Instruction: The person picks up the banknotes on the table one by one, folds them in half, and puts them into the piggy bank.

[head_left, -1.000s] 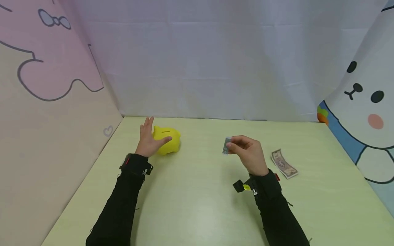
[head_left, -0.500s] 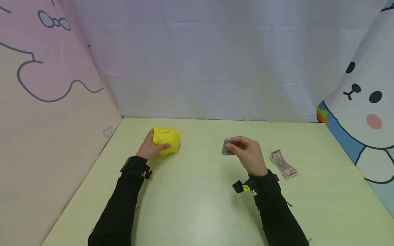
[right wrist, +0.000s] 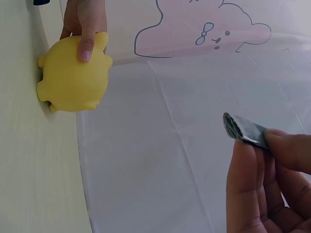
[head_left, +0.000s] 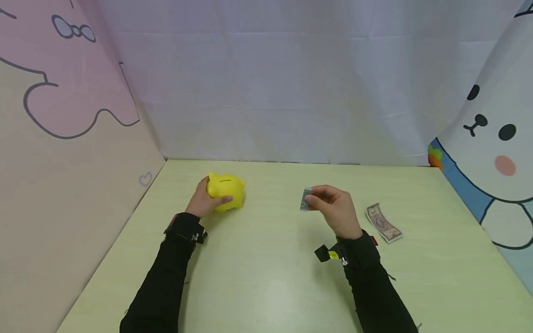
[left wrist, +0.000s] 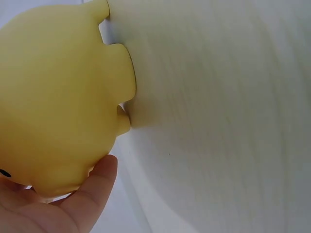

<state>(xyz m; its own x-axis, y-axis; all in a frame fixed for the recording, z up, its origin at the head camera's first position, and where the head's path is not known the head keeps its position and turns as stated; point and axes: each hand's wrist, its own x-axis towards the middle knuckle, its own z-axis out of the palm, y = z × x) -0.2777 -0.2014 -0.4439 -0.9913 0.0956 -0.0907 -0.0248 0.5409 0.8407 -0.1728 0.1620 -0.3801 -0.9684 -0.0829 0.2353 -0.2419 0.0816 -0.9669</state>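
Observation:
A yellow piggy bank [head_left: 231,187] with a slot on its back stands on the table at the far left. My left hand [head_left: 202,198] grips its left end, the thumb along the near side and the other fingers behind. In the left wrist view, the piggy bank's [left wrist: 58,92] feet rest on the tabletop. Off to the right, my right hand [head_left: 339,210] pinches a small folded banknote [head_left: 306,200] between thumb and fingers, above the table. The right wrist view shows the folded layers at the end of that banknote [right wrist: 243,130].
A brownish banknote [head_left: 383,223], slightly curled, lies on the table [head_left: 258,268] to the right of my right hand. A white cloth [head_left: 266,92] hangs along the table's back edge. Printed cartoon panels stand at the left and right sides.
My left hand has come down onto the piggy bank, its raised fingers closing around the left end. My right hand with the folded banknote has stayed nearly still.

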